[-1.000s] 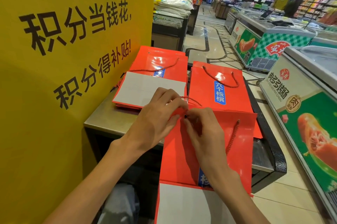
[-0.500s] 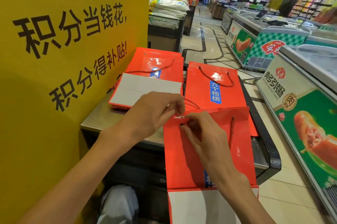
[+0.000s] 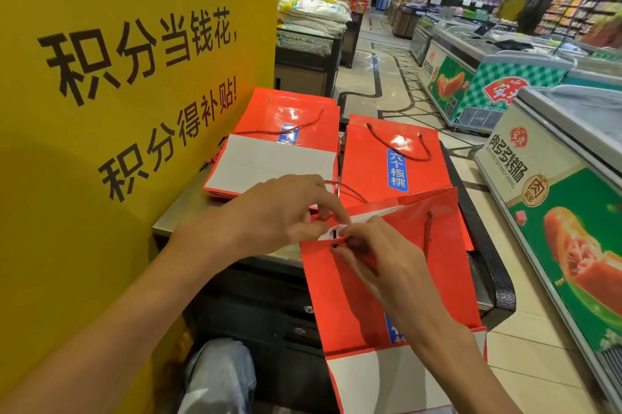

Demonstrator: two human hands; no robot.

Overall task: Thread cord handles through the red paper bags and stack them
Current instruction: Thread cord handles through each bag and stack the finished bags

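Note:
A flat red paper bag (image 3: 447, 265) hangs over the counter's near edge, its mouth slightly parted and showing white inside. My left hand (image 3: 279, 215) pinches the bag's top left rim. My right hand (image 3: 380, 258) pinches the black-tipped end of a red cord (image 3: 428, 235) at the hole in the left corner. The cord's other end sits in the right hole. Behind lie two stacks of red bags: one with its white bottom flap up (image 3: 269, 161) at the left, one with cord handle and blue label (image 3: 393, 161) at the right.
A steel counter (image 3: 178, 211) carries the stacks, with a black conveyor edge (image 3: 488, 265) at its right. A yellow sign wall (image 3: 117, 110) stands close on the left. Freezer chests (image 3: 555, 177) line the right side of the tiled aisle. My knee (image 3: 218, 376) shows below.
The bag's mouth has parted and its top edge has tilted, showing the white lining. Both hands stay at the left hole, the right one working the cord tip there.

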